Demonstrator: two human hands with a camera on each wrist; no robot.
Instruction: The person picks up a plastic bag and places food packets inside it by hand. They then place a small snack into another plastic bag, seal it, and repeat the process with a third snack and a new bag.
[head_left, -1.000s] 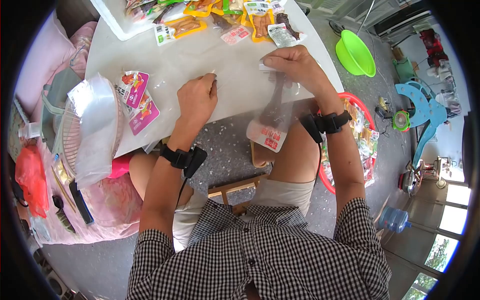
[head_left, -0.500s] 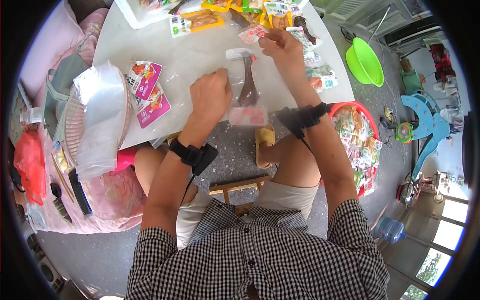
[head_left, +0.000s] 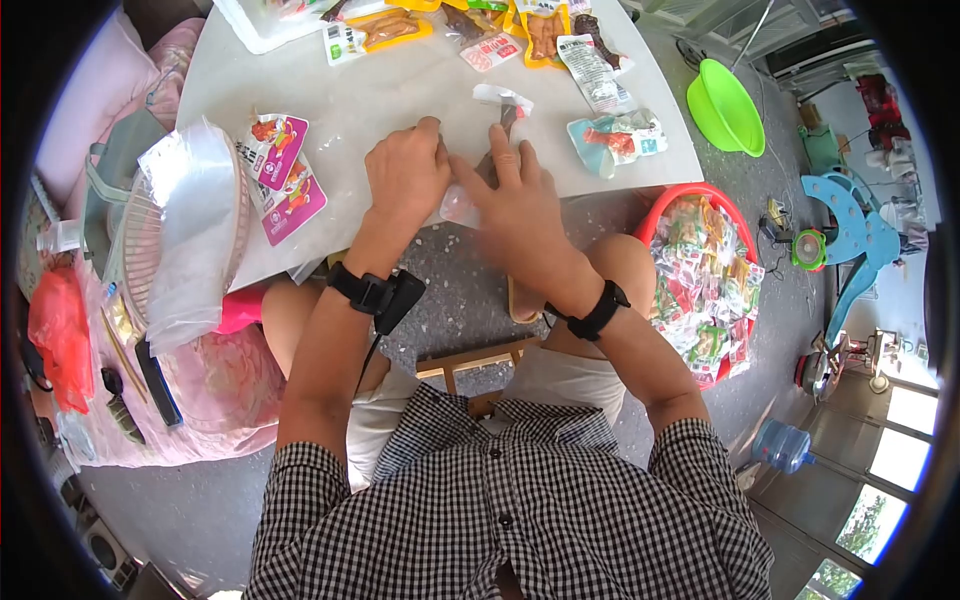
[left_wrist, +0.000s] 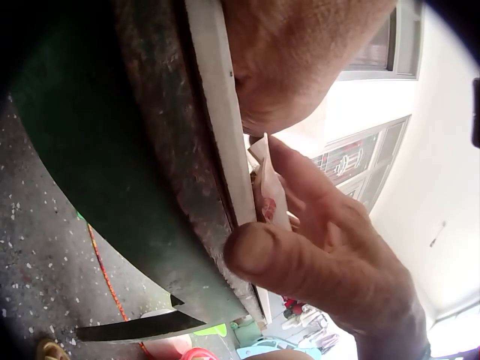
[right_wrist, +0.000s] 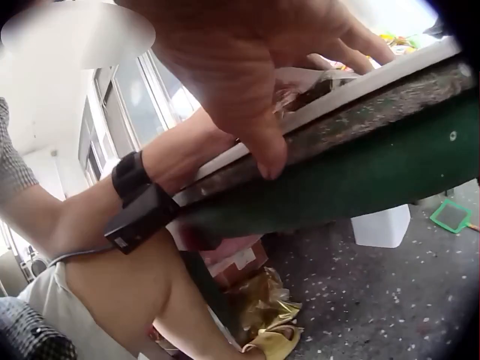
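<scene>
In the head view a clear packet (head_left: 503, 97) holding a dark brown drumstick lies at the table's front edge. My right hand (head_left: 520, 210) rests over it with fingers spread, hiding most of the packet. Beside it on the left, my left hand (head_left: 408, 175) stands on the table with bent fingers; I cannot tell whether it pinches anything. The left wrist view shows the packet (left_wrist: 271, 199) at the table edge under the right hand (left_wrist: 322, 262), its thumb near the rim. In the right wrist view the right thumb hangs over the table edge.
Two purple packets (head_left: 280, 180) lie left of the hands, near a pink basket (head_left: 135, 235) with clear bags on it. A blue-and-red packet (head_left: 618, 140) is at right, more food packets (head_left: 545, 40) at the back. A red basin (head_left: 742, 235) full of packets stands on the floor.
My right hand first held the drumstick packet up, then let it down at the table's front edge. It has come back toward me and now lies over the packet. The left hand stays close by.
</scene>
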